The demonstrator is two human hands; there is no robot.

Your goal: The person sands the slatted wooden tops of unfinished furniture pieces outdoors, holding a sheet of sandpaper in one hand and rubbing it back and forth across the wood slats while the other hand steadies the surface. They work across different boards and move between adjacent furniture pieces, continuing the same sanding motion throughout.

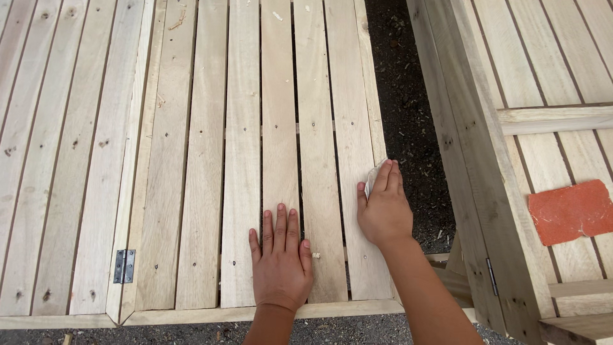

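A pale slatted wooden panel point(204, 160) lies flat in front of me. My left hand point(281, 255) rests palm down on a slat near the panel's near edge, fingers together and holding nothing. My right hand point(383, 204) presses a small folded piece of sandpaper point(372, 177) against the rightmost slat; only a pale corner of the sandpaper shows under my fingers.
A second slatted panel point(57, 160) joins on the left by a dark metal hinge point(124, 266). To the right stands another wooden frame point(485, 191) with an orange-red sandpaper sheet point(570, 211) lying on it. Dark gravel ground point(408, 121) with wood shavings shows between them.
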